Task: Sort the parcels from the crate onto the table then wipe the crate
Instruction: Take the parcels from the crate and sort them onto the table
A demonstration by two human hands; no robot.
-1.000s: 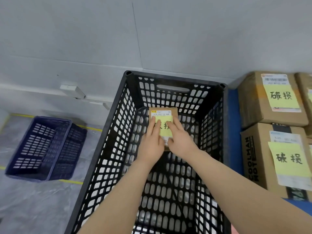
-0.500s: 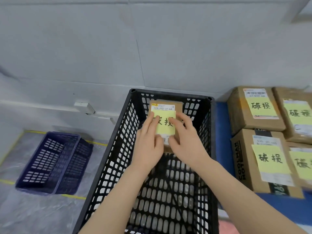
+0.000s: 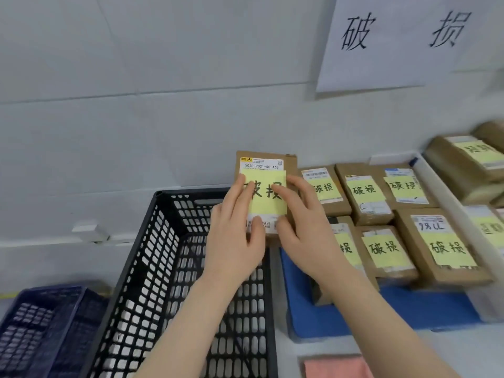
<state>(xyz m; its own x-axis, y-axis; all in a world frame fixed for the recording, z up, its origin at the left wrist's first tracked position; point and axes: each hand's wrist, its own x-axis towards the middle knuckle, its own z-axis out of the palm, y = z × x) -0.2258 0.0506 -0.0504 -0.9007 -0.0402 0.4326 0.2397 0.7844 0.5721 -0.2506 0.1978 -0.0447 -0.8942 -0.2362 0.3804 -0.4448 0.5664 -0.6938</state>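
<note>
The cardboard parcel [image 3: 264, 168] is in the air, held between both hands above the far right corner of the black crate [image 3: 152, 257]. Its labelled face is towards the camera. The left hand [image 3: 234, 241] grasps its left side and the right hand [image 3: 305, 236] its right. Fingers of both lie over the yellow note and both thumbs sit near the lower edge.

The note carries the same two characters as the notes on the grouped parcels [image 3: 441, 249] just right of the right hand and as the wall sign [image 3: 403, 36] above them. It most likely belongs with that group.

To place it well:
- Carry it rightward, high enough to clear the crate rim and the nearest box tops.
- Lower it flat with the note up, so it reads like the others.
- Aim for the bare strip of blue mat [image 3: 409, 306] beneath and in front of the right wrist. It looks like the only free spot, so set the parcel down squarely rather than sliding it into its neighbours.
- Two hands suit the carry, but the fingers should let go only once the box rests.

Both forearms hide part of the crate floor, and no other parcel shows there. A pink cloth [image 3: 335, 366] lies under the right forearm, probably for wiping. A dark blue crate [image 3: 41, 323] stands well left of the left arm.
</note>
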